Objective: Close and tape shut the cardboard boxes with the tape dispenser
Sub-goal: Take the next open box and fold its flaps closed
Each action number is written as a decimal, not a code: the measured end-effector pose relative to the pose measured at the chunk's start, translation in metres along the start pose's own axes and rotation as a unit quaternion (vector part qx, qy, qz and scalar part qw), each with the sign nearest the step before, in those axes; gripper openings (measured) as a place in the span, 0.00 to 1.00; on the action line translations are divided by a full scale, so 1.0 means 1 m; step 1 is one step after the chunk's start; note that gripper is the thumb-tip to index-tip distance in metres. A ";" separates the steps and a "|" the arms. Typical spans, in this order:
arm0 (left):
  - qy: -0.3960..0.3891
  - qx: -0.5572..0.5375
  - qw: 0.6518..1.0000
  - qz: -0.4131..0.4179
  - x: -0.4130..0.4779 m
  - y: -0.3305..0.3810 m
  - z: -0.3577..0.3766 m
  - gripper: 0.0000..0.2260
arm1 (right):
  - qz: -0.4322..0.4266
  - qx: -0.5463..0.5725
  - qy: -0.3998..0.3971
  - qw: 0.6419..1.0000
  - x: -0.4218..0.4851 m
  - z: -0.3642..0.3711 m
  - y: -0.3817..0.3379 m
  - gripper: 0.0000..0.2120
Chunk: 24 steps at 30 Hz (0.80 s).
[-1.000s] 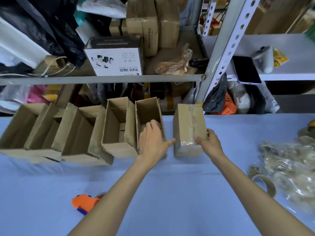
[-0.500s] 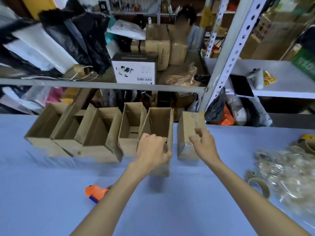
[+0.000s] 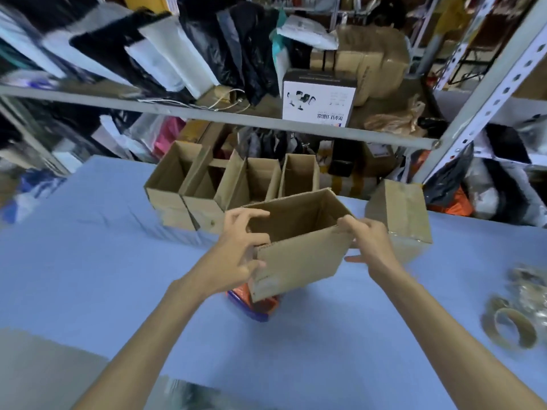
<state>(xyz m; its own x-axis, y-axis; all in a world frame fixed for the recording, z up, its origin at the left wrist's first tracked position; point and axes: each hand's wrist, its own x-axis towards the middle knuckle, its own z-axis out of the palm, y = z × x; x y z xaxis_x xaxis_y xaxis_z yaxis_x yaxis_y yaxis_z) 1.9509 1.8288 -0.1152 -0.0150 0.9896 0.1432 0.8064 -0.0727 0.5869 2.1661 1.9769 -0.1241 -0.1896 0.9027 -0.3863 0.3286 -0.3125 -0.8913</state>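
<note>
Over table (image 3: 88, 261), left hand (image 3: 233, 255) and right hand (image 3: 371, 247) gripping open box (image 3: 299, 261), carton (image 3: 318, 97) print unreadable

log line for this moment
step: open box held tilted above table | left hand: grips left end | right hand: grips right end | tape dispenser: on table beneath

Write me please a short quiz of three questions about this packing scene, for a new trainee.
1. True or false: the held box, gripped by the left hand and the right hand, is already taped shut.
2. What does the held box partly hide? A) the orange tape dispenser B) scissors C) a phone
3. Fill in: the taped box stands to the ___ of the held box.

Key: 1 false, its top is open; 2 A; 3 right.
</note>
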 end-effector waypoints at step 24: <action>0.105 -0.322 0.872 -0.354 -0.113 -0.221 -0.103 0.28 | 0.085 -0.016 0.078 0.993 -0.117 0.295 0.030 0.07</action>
<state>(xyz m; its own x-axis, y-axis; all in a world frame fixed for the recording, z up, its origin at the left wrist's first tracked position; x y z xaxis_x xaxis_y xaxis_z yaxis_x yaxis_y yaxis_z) 1.7132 1.7203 -0.1792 -0.5361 0.7754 -0.3336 0.0531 0.4253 0.9035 1.9253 1.7745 -0.1754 0.0163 0.8728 -0.4877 0.3732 -0.4579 -0.8069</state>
